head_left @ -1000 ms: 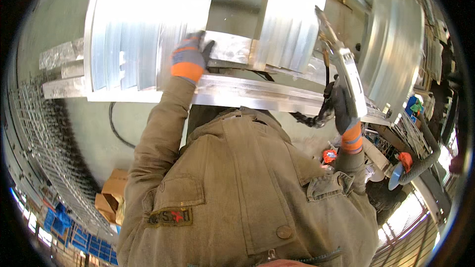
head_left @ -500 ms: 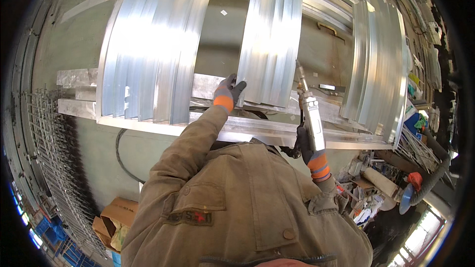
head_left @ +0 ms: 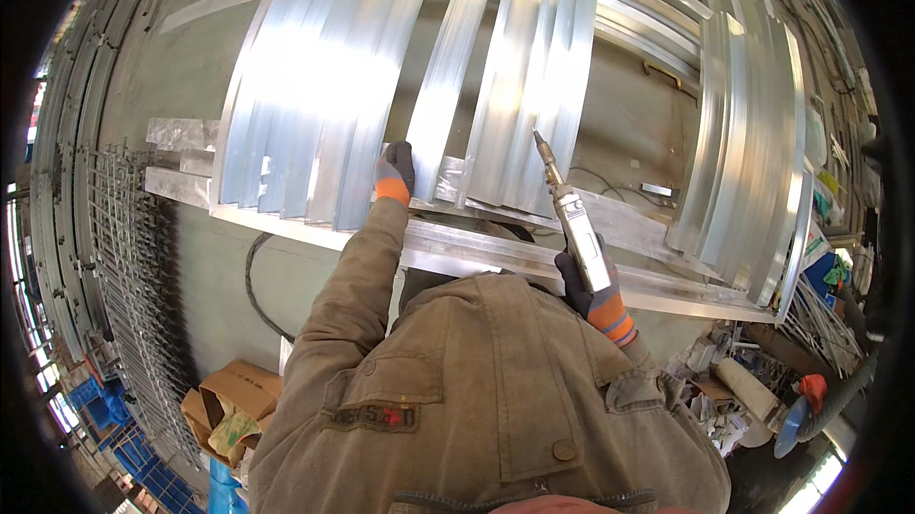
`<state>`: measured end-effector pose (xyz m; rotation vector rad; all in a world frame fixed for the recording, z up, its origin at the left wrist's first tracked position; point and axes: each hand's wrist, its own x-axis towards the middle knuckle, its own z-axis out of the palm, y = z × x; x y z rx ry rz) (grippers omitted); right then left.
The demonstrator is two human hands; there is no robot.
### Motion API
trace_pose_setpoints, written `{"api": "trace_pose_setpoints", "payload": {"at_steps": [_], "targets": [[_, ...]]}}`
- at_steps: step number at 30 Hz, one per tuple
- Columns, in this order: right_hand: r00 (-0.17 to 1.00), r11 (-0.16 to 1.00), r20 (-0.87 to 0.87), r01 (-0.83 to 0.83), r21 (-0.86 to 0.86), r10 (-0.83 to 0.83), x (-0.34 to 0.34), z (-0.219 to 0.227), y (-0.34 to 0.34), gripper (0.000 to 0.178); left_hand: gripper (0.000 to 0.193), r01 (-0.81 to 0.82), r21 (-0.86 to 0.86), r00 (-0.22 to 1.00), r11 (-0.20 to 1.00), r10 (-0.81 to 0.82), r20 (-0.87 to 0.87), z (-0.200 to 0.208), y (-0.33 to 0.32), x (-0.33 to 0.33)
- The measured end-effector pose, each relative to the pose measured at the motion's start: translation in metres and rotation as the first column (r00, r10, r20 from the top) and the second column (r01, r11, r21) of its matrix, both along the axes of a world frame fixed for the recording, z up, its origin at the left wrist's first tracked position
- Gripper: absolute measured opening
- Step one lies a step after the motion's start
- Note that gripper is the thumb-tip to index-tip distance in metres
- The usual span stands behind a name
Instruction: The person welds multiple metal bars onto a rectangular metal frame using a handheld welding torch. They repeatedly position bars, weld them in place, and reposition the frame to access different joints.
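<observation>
A single long, shiny metal slat (head_left: 448,61) lies apart from the middle stack of slats (head_left: 534,66), with a gap on both sides. My left hand (head_left: 396,169), in a dark glove with an orange cuff, is closed on the near left edge of that slat; its fingertips are partly hidden. In my right hand (head_left: 593,293) is a silver in-line power screwdriver (head_left: 579,236), gripped around its rear body. The tool's thin tip points up and to the left, over the near part of the middle stack.
Slats overlap in a left group (head_left: 319,85) and a right group (head_left: 748,142) across a metal frame (head_left: 477,245). Metal rods (head_left: 133,247) stand at the left. A cardboard box (head_left: 243,390) sits at lower left. Offcuts and a hose (head_left: 843,404) crowd the lower right.
One slat has come away from the middle stack toward the left group, with my left hand at its near end. The screwdriver has swung left, over the stack.
</observation>
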<state>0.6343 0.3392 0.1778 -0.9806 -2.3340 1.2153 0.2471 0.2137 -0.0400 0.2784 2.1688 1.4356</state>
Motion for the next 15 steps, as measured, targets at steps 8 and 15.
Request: {"api": "trace_pose_setpoints", "payload": {"at_steps": [8,15], "targets": [[0.996,0.997,0.084,-0.026,-0.077,0.033,-0.005,0.008,-0.002,0.047,0.096,0.273,0.204,0.926,0.94,-0.314,0.21,0.065,-0.027,0.007],[0.996,0.997,0.057,-0.073,-0.032,0.075,-0.012,0.003,-0.011,0.046,0.07,-0.247,0.609,0.306,0.754,-0.536,0.787,0.067,-0.038,-0.004]]}}
